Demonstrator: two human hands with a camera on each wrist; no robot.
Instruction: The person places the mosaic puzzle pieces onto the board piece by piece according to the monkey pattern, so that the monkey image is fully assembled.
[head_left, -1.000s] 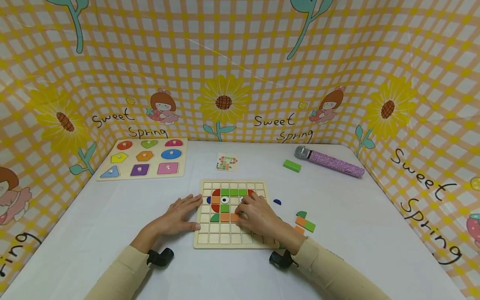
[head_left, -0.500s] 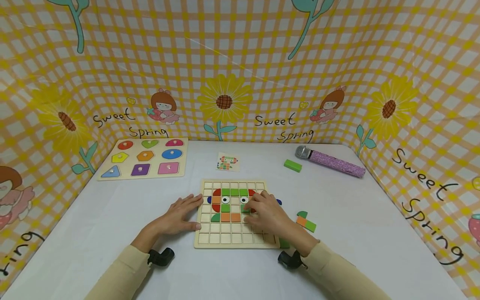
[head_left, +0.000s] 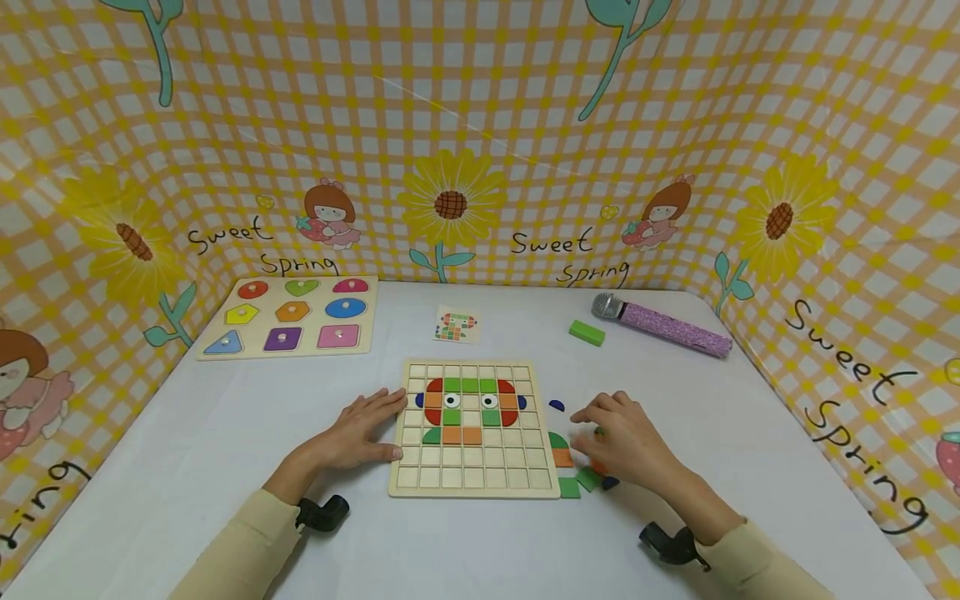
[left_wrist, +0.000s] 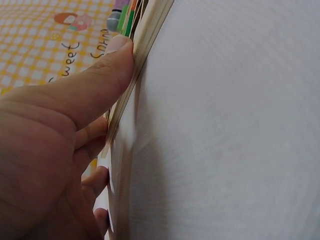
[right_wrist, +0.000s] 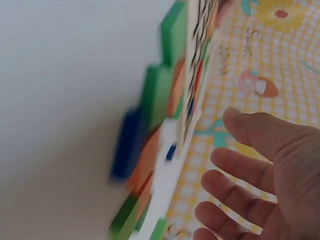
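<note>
Board of pale wood with square grid lies on the white bench; my left hand rests loosely at its left edge, gripping nothing. My right hand has just left the board and is near the loose green, orange and dark-blue flat pieces. Its fingers are curved and apart, no piece visible between them, so I judge it free for another.

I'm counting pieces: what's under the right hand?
Head view: a green piece, an orange piece and a dark blue piece peek out; the right hand covers anything else beneath.
</note>
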